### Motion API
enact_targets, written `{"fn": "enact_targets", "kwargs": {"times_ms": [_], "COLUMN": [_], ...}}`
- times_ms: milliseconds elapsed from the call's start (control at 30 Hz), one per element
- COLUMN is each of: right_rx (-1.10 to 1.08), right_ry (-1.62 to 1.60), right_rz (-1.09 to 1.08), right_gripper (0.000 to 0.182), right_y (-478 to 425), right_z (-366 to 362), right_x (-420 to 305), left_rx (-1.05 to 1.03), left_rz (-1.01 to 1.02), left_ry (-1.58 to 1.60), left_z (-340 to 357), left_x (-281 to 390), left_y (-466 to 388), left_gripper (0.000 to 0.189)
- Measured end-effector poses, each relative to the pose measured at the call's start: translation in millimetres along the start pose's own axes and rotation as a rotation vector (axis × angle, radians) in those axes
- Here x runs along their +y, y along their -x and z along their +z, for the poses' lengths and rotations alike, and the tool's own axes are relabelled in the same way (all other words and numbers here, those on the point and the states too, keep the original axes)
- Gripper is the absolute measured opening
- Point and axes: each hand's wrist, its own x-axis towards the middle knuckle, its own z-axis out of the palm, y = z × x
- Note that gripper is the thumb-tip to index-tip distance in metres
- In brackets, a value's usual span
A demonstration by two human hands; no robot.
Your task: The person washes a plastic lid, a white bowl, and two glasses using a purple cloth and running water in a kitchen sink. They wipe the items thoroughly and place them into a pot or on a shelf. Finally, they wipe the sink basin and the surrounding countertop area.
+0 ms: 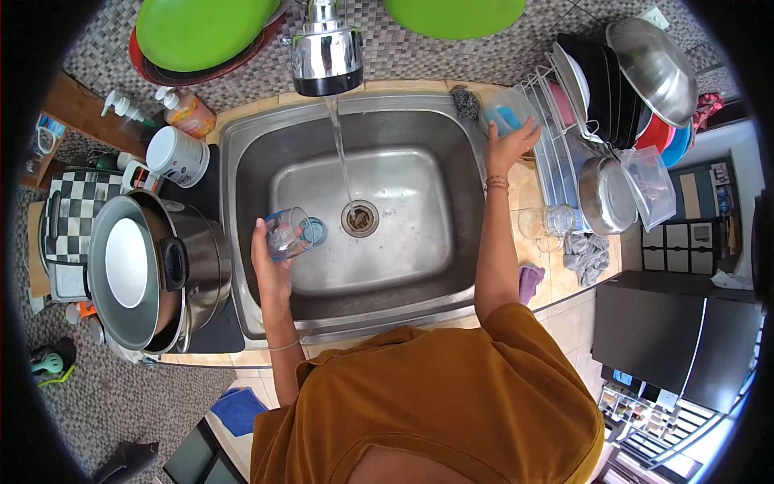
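Observation:
My left hand (273, 266) holds a clear drinking glass (289, 233), tilted, over the left side of the steel sink (387, 266). Just beyond the glass is a small bluish round object (315, 231), partly covered by it. At the sink's back right corner, my right hand (509, 148) reaches to a translucent plastic container (517, 104) with a blue sponge (507, 118) inside. Its fingers are spread at the container's near side; whether they grip it is unclear. Water runs from the chrome faucet (327, 54) toward the drain (360, 219).
Left of the sink stand a large steel pot (205, 260) with bowls on it, a white tub (178, 156) and pump bottles (188, 115). A loaded dish rack (553, 163), a glass mug (547, 224) and cloths (586, 259) occupy the right counter. A dark scourer (465, 101) lies behind the sink.

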Motion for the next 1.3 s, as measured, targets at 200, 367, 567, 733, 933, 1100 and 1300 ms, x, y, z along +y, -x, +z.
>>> {"fn": "enact_targets", "kwargs": {"times_ms": [200,367,567,733,933,1100,1300], "right_rx": [0.059,0.047,0.075,-0.345,-0.49,-1.607,-1.41], "right_ry": [0.149,0.194,0.108,-0.788,-0.867,-1.978,-2.159], "right_rz": [0.08,0.211,0.147,0.228,-0.329,0.333,0.037], "right_gripper": [0.093,0.092,0.079,0.037,0.016,0.029,0.012], "right_y": [-23.9,-44.4,-38.1,54.8,7.4,-40.8,-31.6], "right_z": [18.9,42.0,37.0,28.5,0.0,97.8,47.7], "right_x": [-16.8,-21.0,-34.9,-86.5,-229.6,-250.2,-317.2], "left_rx": [0.001,-0.016,0.034,0.065,0.06,0.037,0.066], "left_rz": [0.013,-0.004,-0.047,-0.067,-0.016,-0.024,-0.037], "left_ry": [0.031,0.018,0.089,0.101,0.092,0.098,0.094], "left_z": [10.7,7.8,3.7,-9.0,-6.5,-3.1,-8.0], "left_x": [-1.6,-7.7,-6.7,-13.6,-10.4,-16.6,-25.0], "left_y": [0.2,-0.5,2.0,-5.0,1.0,-2.0,3.7], "left_gripper": [0.052,0.055,0.056,0.054,0.054,0.053,0.05]}}
